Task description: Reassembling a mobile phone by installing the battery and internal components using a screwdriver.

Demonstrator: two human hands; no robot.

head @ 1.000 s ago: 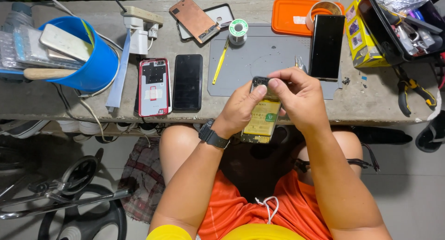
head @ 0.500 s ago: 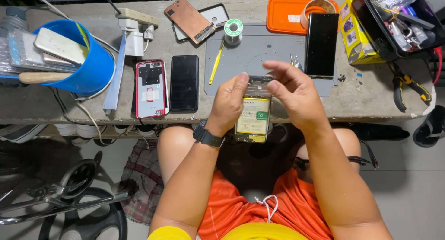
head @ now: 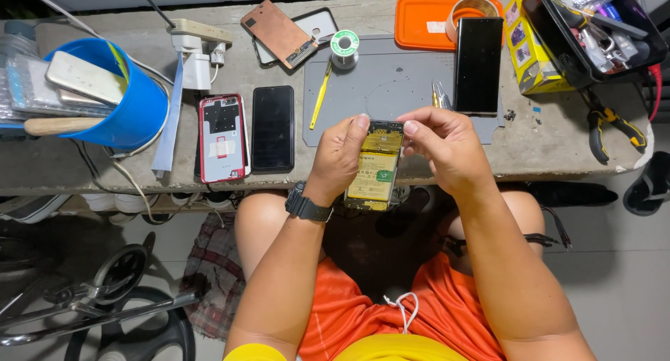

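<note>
My left hand, with a black watch on its wrist, grips an opened phone whose back cover is off, so the yellow battery and circuit board show. It is held upright over the bench's front edge, above my lap. My right hand pinches at the phone's top right corner with thumb and forefinger. I cannot tell if a small part sits between those fingertips.
A grey work mat lies behind the hands, bearing a yellow pry tool, tweezers, a solder spool and a black phone. Left: a red-framed phone, a black phone, a blue bucket. Right: pliers, a tool box.
Both hands have lifted the open phone slightly toward the bench edge. My right fingers have shifted from covering the phone's top to pinching at its top right corner.
</note>
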